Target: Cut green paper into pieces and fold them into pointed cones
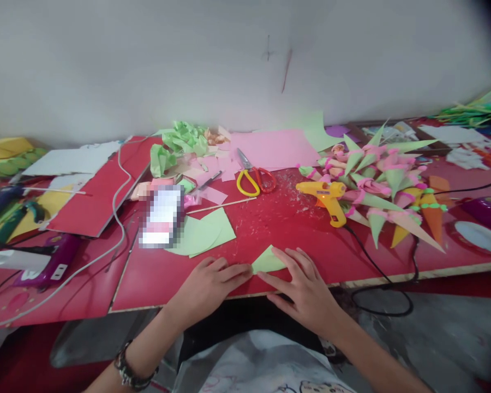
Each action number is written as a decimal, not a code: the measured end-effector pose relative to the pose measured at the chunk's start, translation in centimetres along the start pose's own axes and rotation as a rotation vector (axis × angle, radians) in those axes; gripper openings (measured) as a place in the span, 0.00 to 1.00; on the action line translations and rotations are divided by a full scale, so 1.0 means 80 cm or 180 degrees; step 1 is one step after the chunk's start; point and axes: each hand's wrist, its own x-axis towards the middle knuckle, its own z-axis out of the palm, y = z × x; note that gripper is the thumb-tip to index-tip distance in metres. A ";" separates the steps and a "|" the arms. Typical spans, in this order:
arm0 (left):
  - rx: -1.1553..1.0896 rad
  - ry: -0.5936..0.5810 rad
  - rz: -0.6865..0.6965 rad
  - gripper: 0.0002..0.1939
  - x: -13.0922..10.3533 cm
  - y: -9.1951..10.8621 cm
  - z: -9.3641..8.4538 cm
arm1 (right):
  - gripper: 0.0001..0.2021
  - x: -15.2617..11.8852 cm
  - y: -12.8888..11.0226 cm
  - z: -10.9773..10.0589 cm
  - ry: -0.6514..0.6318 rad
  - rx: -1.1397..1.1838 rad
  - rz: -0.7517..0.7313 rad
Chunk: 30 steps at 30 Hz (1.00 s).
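A small piece of light green paper [269, 260] lies near the front edge of the red table, between my hands. The fingertips of my left hand [210, 284], held close together, touch its left corner. My right hand [300, 284] has its fingers spread, with the fingertips on the paper's right side and front edge. Behind it lie more light green sheets [216, 229], one with a rounded edge, partly under a blurred phone [162, 217]. Scissors with yellow and red handles [256, 177] rest farther back, and a yellow glue gun [325, 199] lies to the right.
Paper cones with pink trim [376, 180] are heaped at the right. Pink sheets [274, 148] and crumpled green paper [184, 139] lie at the back by the wall. A white cable [117, 202] crosses the left side, near a purple power strip [53, 262].
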 end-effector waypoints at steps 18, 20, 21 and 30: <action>0.0004 -0.0316 0.0026 0.20 -0.011 -0.009 -0.008 | 0.16 -0.036 0.045 -0.017 -0.0191 0.0080 0.0394; 0.0026 -0.0331 0.0034 0.20 -0.011 -0.009 -0.007 | 0.15 -0.035 0.047 -0.018 -0.0269 0.0228 0.0473; 0.0038 -0.0334 0.0034 0.21 -0.012 -0.008 -0.006 | 0.15 -0.033 0.047 -0.019 -0.0289 0.0321 0.0542; -0.0222 -0.0185 -0.0094 0.22 -0.011 -0.002 -0.010 | 0.30 0.025 0.027 -0.007 -0.0336 0.1285 0.0986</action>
